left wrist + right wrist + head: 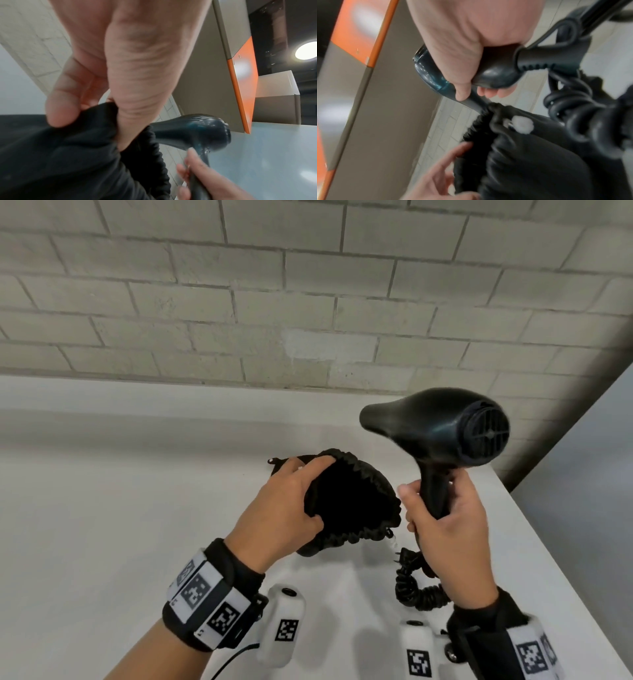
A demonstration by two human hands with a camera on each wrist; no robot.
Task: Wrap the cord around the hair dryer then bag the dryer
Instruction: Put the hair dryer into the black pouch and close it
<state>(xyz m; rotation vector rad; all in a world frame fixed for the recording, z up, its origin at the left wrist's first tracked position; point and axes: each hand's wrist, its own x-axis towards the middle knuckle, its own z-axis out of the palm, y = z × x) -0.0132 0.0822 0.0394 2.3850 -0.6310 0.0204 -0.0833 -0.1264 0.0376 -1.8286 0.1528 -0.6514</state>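
Head view. The right hand [445,529] is clamped around the handle of the black hair dryer [442,429], holding it upright above the white table [137,508]; the nozzle points left, toward the bag side, and the rear grille faces the camera. The coiled cord [416,587] hangs in loops from the base of the handle, below the right hand, with its plug [406,556] just left of that hand; it is not wound around the dryer. Immediately left of the dryer, the left hand [291,508] grips the gathered rim of the black drawstring bag [352,501], thumb and fingers holding the mouth open toward the dryer. A narrow gap separates the bag rim from the dryer handle.

Relative to the dryer, the table's right edge runs close by on the right, its far edge meets the grey brick wall [308,302] behind, and a broad bare stretch of tabletop extends to the left.

Left wrist view: the thumb [63,102] pinches the bag fabric, with the dryer's nozzle at the rim.
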